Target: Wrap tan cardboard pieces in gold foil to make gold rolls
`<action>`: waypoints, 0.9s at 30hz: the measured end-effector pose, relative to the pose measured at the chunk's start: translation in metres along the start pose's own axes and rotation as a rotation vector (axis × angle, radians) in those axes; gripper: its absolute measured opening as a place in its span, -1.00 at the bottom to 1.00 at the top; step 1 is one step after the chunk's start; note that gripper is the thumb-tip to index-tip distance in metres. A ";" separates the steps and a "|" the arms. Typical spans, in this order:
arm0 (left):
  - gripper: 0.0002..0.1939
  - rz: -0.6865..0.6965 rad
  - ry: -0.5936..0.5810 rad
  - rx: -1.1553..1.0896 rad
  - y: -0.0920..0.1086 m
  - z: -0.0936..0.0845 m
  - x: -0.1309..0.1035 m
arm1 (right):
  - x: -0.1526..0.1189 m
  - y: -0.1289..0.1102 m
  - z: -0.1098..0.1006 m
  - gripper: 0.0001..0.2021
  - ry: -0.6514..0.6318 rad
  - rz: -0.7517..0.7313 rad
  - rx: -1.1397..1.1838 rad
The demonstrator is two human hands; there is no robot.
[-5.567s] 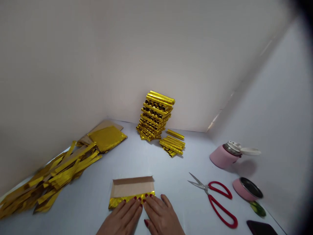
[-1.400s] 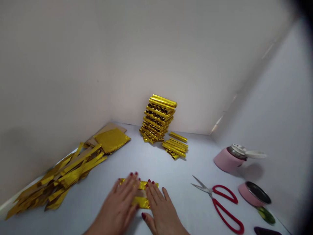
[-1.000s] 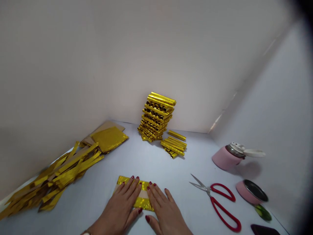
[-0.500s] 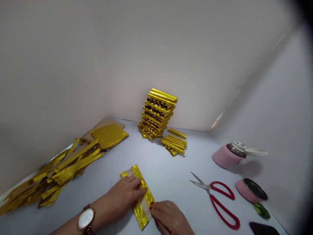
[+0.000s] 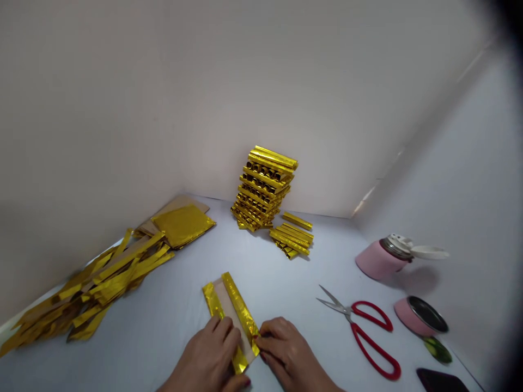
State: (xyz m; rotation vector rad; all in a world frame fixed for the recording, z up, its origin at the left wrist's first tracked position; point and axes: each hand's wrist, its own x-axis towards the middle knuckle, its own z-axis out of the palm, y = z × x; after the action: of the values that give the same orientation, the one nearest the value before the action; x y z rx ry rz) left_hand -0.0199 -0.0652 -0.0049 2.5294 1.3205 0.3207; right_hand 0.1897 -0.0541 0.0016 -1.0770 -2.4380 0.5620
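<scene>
A piece of gold foil paper lies on the table, its two long edges folded inward so that a tan backing strip shows between them. My left hand is closed over the lower part of its left fold, with curled fingers on the gold and the thumb by the bottom edge. At the lower right corner, my right hand pinches the right fold between thumb and fingers. Part of the paper's lower left is hidden under my left hand.
Red-handled scissors lie open on the right, near a pink flask, a pink cup, a leaf and a dark object. Behind are stacked gold tubes and loose tubes. Gold sheets and strips lie left.
My left hand has slid down toward me from the paper's middle to its lower left, uncovering the upper part. My right hand has shifted slightly up along the right edge.
</scene>
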 end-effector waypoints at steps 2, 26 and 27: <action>-0.74 0.043 0.067 0.073 0.001 0.008 -0.007 | 0.000 -0.001 -0.001 -0.85 -0.003 -0.003 -0.022; -0.73 0.216 0.251 0.030 -0.015 0.008 -0.024 | 0.000 0.001 0.024 -0.78 0.185 -0.079 -0.073; -0.74 0.214 0.254 0.005 -0.015 0.007 -0.024 | 0.000 0.001 0.025 -0.79 0.175 -0.070 -0.059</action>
State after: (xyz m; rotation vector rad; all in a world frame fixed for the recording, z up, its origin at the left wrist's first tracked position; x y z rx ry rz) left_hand -0.0422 -0.0776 -0.0183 2.7097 1.1304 0.7040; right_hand 0.1778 -0.0580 -0.0195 -1.0143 -2.3416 0.3590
